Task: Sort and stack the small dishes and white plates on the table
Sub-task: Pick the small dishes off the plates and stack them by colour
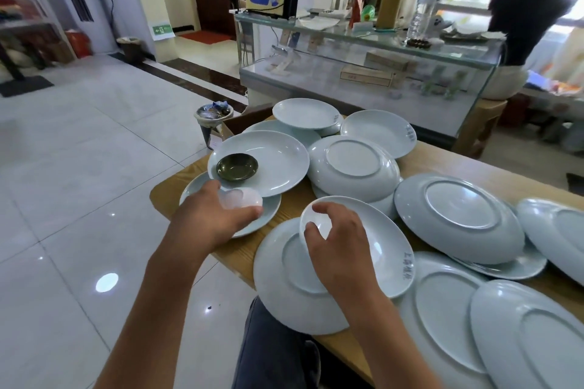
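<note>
STEP: gathering small dishes | left hand grips small translucent white dish | right hand pinches small white ceramic dish | NEXT: probably nest both with dark round glazed dish

There is only one view, from a camera worn on the person's head. It looks forward and down, close over the wooden table covered with white plates, so both forearms enter from the bottom edge. The wide lens also takes in the tiled floor and a glass counter behind.
</note>
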A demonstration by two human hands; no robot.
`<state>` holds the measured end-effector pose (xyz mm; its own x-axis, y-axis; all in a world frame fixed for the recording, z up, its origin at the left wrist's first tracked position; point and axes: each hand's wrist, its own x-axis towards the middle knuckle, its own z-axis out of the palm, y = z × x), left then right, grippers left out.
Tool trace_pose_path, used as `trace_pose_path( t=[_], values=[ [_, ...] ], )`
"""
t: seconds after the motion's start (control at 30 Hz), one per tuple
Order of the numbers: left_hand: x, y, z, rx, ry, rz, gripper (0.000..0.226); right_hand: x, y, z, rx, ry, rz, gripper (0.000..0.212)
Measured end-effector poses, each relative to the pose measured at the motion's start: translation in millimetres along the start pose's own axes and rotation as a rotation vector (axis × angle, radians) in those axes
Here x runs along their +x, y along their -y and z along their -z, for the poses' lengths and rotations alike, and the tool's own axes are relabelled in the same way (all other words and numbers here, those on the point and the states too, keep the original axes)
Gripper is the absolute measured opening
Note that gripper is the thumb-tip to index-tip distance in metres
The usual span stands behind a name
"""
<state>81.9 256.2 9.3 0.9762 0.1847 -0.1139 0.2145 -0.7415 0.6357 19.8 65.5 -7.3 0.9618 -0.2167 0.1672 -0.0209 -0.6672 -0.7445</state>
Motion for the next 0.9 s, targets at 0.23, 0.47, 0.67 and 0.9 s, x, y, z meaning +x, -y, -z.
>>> trace_pose_path(
  t=[0.23, 0.47, 0.67, 0.9],
  values=[
    [-27.2, -42.9, -27.9, -0.499, 0.191, -0.230, 0.093, -15.5, -2.6, 27.1, 0.069, 0.060, 0.091, 0.042],
    [-53.8, -94.0, -84.1, -0.799, 0.366, -0.345, 0.083, -35.6, -27.5, 80.4, 0.140, -0.037, 0.137, 0.045],
    [-93.9, -141.2, -133.4, -0.727, 0.425, -0.444, 0.073, -51.3, -72.6, 130.0, 0.214, -0.298, 0.057, 0.020],
    [-145.7, -198.8, -187.4, -0.546, 0.565, -0.696, 0.083, -88.0, -134.6, 198.8, 0.120, -0.512, -0.015, 0.017]
  ],
)
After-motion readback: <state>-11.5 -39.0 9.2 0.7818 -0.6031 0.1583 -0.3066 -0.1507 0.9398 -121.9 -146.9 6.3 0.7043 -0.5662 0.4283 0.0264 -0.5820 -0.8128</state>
